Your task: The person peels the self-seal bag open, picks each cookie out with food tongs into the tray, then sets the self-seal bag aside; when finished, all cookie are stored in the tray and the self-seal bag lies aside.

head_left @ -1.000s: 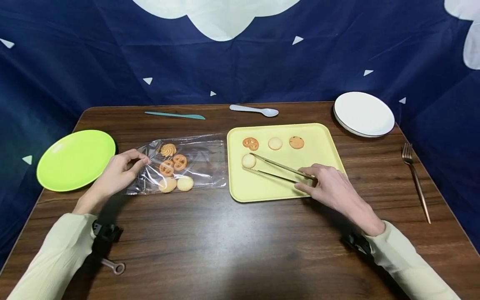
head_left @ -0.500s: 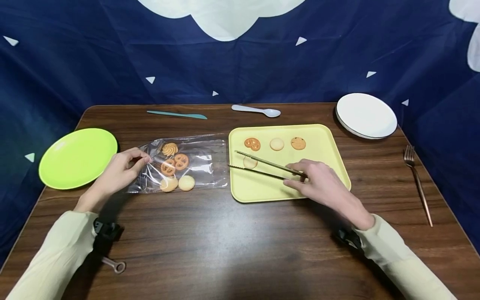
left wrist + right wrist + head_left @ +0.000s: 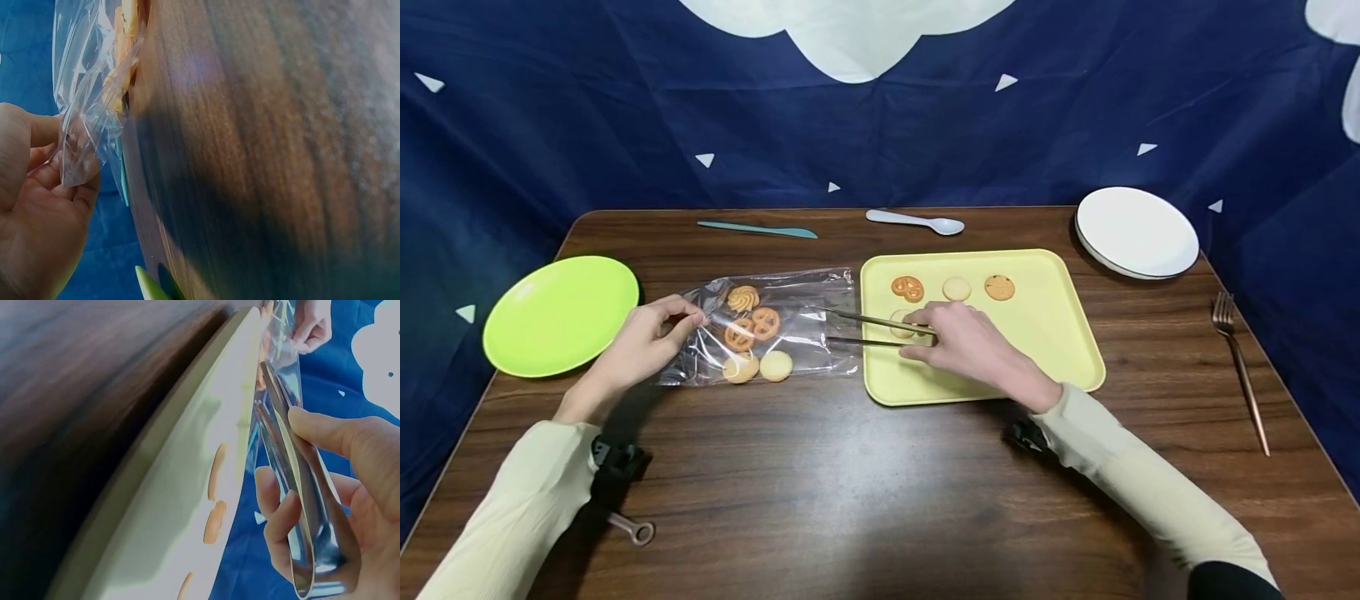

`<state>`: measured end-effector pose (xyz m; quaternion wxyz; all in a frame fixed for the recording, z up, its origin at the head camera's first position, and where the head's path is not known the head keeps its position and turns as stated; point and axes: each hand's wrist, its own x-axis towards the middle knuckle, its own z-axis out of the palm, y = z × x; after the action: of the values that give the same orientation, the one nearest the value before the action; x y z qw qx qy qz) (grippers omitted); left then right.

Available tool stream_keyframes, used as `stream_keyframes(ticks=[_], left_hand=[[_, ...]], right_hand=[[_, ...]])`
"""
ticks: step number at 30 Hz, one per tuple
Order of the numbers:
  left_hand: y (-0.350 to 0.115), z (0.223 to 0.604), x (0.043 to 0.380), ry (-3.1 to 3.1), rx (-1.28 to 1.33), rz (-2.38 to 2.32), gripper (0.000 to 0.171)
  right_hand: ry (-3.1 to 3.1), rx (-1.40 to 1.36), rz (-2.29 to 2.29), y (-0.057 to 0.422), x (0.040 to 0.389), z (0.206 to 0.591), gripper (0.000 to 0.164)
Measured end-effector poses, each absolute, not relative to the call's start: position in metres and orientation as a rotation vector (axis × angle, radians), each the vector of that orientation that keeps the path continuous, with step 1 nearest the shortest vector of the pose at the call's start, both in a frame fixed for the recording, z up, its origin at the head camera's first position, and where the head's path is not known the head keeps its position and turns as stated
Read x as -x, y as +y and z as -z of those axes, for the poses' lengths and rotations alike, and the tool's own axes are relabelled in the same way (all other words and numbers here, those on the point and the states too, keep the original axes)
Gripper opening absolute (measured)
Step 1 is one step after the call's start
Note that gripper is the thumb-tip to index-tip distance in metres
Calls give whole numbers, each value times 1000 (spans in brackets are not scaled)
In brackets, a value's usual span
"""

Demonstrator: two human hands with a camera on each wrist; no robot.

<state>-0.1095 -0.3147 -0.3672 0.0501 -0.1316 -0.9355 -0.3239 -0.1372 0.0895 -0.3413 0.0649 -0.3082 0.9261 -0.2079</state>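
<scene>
- Metal tongs [image 3: 880,321] extend past the left edge of the yellow tray [image 3: 1037,333], arms parted, tips overlapping the right end of the clear plastic bag [image 3: 801,357]; whether inside or above it, I cannot tell.
- Right hand [image 3: 970,343] grips the tongs between thumb and curled fingers.
- Left hand [image 3: 647,337] pinches the bag's left end.
- Five bagged cookies [image 3: 740,335]: one swirled, two pretzel-shaped, two round.
- Four tray cookies [image 3: 957,289], one partly hidden.

The bag [image 3: 799,323] of cookies [image 3: 766,323] lies left of the tray [image 3: 1037,321].
</scene>
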Motion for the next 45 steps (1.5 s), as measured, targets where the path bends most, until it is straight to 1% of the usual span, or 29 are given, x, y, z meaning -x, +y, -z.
stream_keyframes(ticks=[11, 15, 18, 23, 27, 32, 39, 45], left_hand=[[-314, 367, 110, -2855, 409, 984, 15], [-314, 367, 110, -2859, 414, 983, 15], [-314, 366, 111, -2861, 411, 994, 16], [-313, 365, 110, -2874, 393, 1013, 17], [-312, 364, 109, -2882, 392, 1007, 18], [-312, 366, 109, -2878, 400, 1010, 18], [-313, 367, 109, -2863, 404, 1000, 17], [-313, 368, 109, -2864, 399, 1006, 17]], right_hand=[[2692, 1027, 652, 48, 151, 341, 33], [2687, 1034, 632, 41, 155, 341, 39], [2686, 1022, 603, 38, 157, 340, 46], [2683, 1034, 565, 34, 159, 339, 49], [2708, 1047, 541, 33, 157, 340, 49], [2765, 1039, 519, 37, 152, 341, 45], [2800, 1087, 508, 49, 148, 341, 34], [2784, 1021, 578, 66, 141, 338, 42]])
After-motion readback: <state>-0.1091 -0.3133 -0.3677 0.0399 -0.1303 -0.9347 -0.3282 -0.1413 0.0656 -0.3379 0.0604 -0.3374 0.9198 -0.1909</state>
